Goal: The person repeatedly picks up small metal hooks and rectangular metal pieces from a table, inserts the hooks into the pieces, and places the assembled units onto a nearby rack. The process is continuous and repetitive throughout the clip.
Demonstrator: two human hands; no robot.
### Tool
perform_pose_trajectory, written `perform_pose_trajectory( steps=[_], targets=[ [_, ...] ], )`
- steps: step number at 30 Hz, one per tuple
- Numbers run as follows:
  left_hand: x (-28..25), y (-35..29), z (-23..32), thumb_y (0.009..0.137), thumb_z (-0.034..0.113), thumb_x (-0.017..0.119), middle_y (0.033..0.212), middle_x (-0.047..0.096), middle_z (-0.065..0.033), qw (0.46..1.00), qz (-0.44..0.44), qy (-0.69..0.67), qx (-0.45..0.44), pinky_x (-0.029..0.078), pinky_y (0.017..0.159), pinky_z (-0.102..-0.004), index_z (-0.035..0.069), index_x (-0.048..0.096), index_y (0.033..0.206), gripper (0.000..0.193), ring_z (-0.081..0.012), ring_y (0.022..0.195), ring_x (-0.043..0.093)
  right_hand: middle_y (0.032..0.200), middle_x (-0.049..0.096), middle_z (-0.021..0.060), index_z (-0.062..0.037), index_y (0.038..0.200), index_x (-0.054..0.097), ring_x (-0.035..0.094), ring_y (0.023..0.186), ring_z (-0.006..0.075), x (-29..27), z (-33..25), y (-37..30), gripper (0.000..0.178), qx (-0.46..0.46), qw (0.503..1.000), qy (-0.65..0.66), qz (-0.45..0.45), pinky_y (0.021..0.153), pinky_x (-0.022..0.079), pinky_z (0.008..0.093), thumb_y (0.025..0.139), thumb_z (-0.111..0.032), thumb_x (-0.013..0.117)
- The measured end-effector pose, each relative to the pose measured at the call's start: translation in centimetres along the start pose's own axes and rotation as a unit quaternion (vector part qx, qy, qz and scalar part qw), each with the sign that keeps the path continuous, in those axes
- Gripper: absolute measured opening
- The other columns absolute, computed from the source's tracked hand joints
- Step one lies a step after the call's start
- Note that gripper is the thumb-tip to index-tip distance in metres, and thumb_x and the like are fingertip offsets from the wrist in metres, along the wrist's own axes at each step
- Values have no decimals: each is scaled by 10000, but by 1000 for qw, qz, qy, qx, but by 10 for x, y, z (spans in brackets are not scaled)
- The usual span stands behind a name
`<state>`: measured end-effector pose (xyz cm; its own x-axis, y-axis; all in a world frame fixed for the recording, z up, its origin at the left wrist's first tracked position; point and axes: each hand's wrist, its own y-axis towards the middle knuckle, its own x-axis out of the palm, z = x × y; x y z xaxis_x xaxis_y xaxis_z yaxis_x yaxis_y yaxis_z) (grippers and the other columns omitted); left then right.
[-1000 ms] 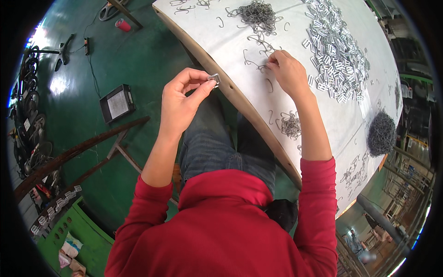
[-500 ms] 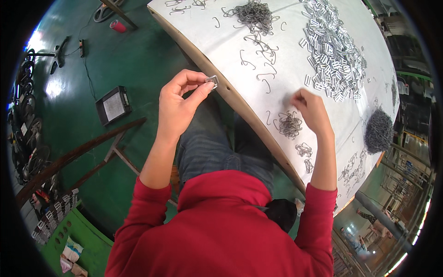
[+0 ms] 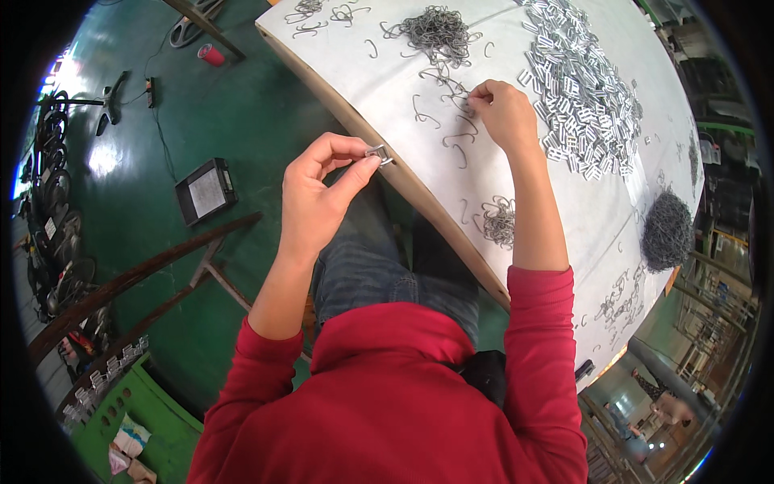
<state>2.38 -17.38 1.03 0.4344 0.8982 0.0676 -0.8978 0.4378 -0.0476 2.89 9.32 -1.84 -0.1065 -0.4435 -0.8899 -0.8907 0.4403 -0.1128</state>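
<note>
My left hand (image 3: 318, 189) pinches a small silvery metal buckle (image 3: 377, 156) between thumb and fingertips, just off the table's near edge. Over the table, my right hand (image 3: 504, 113) has its fingertips together on a bent wire hook (image 3: 470, 102) in the loose trail of hooks. More single hooks (image 3: 460, 155) lie close by on the white tabletop (image 3: 403, 97). Right of that hand spreads a large heap of silvery slotted buckles (image 3: 588, 105). A tangled pile of wire hooks (image 3: 439, 34) sits farther off.
Beside my right forearm lies a small cluster of wire pieces (image 3: 500, 220). A dark wire heap (image 3: 667, 230) rests at the table's right edge. On the green floor are a black tray (image 3: 205, 192) and a red cup (image 3: 211, 55). A wooden rail (image 3: 153, 278) runs at left.
My right hand has moved away from the small near cluster, up and left to the loose hooks. The left hand stays nearly in place, with the buckle turned slightly.
</note>
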Motion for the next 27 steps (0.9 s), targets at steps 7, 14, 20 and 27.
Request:
perform_pose_trajectory(
  steps=[7, 14, 20, 27],
  targets=[
    [1, 1, -2, 816, 45, 676, 840, 641, -22, 1000, 7, 3, -1, 474, 774, -232, -2, 630, 874, 88, -91, 808, 598, 741, 620, 108, -19, 862, 648, 605, 732, 245, 17, -1, -1, 204, -103, 992, -37, -54, 660, 468, 374, 828, -219, 625],
    [0, -4, -6, 823, 50, 671, 840, 644, -22, 1000, 10, -7, -6, 480, 780, -238, -3, 634, 879, 86, -90, 810, 606, 668, 429, -70, -79, 847, 552, 337, 582, 36, -29, 28, -18, 117, 60, 898, 364, -240, 532, 272, 194, 883, -187, 583],
    [6, -1, -5, 827, 43, 664, 843, 647, -25, 1000, -5, -15, -1, 484, 772, -237, -6, 633, 883, 80, -91, 812, 613, 699, 472, -57, -65, 917, 554, 375, 616, 41, -15, 34, -23, 144, -20, 919, 372, -126, 552, 317, 196, 900, -201, 598],
    [1, -4, -3, 827, 36, 662, 838, 645, -24, 1000, -1, -22, 1, 481, 741, -223, -9, 631, 884, 79, -90, 790, 608, 721, 603, 45, -21, 828, 612, 522, 643, 144, -43, 44, -47, 162, -31, 953, 98, -283, 607, 427, 290, 824, -183, 618]
  ],
)
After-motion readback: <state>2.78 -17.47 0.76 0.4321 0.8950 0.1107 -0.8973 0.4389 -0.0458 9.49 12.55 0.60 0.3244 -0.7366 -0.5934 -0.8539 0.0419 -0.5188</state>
